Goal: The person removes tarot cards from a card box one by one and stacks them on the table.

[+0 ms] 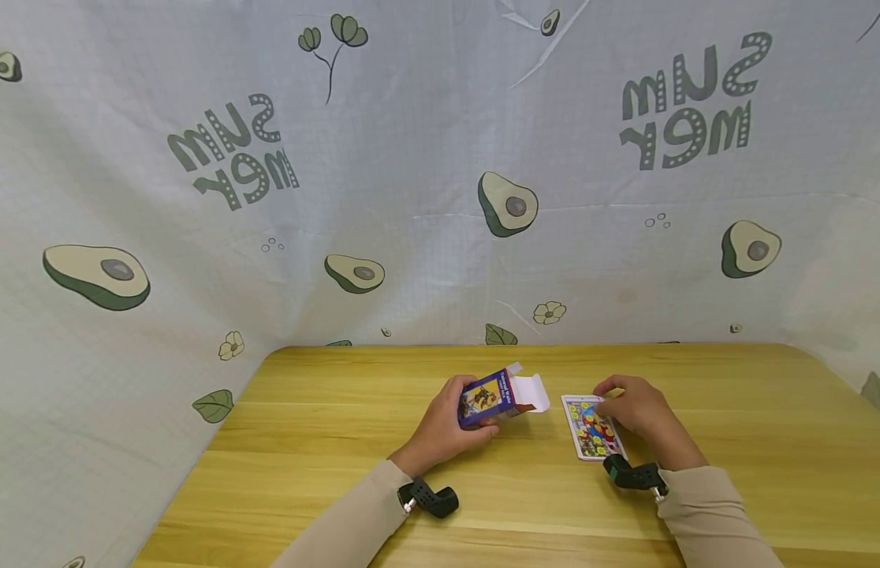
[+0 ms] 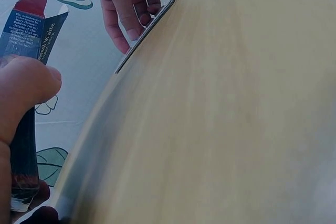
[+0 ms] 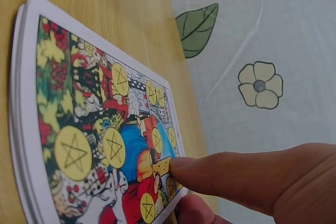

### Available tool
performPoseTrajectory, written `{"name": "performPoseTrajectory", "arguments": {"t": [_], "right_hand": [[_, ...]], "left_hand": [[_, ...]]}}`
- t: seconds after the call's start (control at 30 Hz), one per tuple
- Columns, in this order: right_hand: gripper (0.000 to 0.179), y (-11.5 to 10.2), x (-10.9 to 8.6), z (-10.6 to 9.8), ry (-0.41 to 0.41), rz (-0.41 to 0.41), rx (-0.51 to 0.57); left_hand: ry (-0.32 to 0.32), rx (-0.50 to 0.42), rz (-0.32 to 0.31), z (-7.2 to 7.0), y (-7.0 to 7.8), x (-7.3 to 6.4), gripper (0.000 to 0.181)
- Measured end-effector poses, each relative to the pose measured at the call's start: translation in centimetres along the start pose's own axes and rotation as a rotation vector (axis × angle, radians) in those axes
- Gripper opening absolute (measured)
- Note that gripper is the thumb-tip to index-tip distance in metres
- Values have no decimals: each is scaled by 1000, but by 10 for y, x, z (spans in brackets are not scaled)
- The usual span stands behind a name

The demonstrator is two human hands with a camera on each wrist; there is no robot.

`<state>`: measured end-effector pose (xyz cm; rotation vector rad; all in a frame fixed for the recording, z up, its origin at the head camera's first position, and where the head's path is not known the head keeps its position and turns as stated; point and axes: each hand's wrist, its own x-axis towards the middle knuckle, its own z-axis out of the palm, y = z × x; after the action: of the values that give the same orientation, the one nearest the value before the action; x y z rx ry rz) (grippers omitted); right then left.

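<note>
My left hand (image 1: pixel 443 430) grips a purple-blue tarot card box (image 1: pixel 484 398), thumb along the near side and fingers round the far side. The box tilts up to the right, with its white end flap (image 1: pixel 531 392) folded out. In the left wrist view, the thumb lies across the box's printed side (image 2: pixel 21 35). To the right, my right hand (image 1: pixel 635 406) is at a thin stack of tarot cards (image 1: pixel 592 430). The right wrist view shows the thumb (image 3: pixel 210 174) on the top card's picture of yellow pentacles, with another finger curled at the stack's edge.
Both items are over a wooden table (image 1: pixel 326 442). Behind it hangs a pale cloth (image 1: pixel 426 118) printed with avocados and lettering, reaching down to the table's back edge. A black wrist camera (image 1: pixel 429 498) is strapped to each forearm.
</note>
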<state>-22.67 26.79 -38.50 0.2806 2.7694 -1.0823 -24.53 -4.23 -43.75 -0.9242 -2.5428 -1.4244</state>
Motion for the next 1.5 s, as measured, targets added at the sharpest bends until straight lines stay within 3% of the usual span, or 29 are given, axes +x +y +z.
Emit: {"name": "performPoseTrajectory", "arguments": {"t": [0.53,0.83,0.9,0.93,1.2,1.5], "right_hand": [[39,4,3,-2,-4,-9,22],[38,5,5,-3,1,-9,36],[39,4,5,-3,1,-6,41],[39,4,4,-3,2,-7,43],[40,3,5,-3,0,1,65],[41,2,4,-3,1,15,64]], "left_hand": [[-9,9,-7,0,1,1,72],[-74,-107,-107,-10,6,4,71],[-80,-79,-127,-14,5,5,69],[-78,-58,-126,-14,-1,6,69],[-61,152,-111,-26,-7,7,68],[-43,270,-141,-34,-11,10,67]]}}
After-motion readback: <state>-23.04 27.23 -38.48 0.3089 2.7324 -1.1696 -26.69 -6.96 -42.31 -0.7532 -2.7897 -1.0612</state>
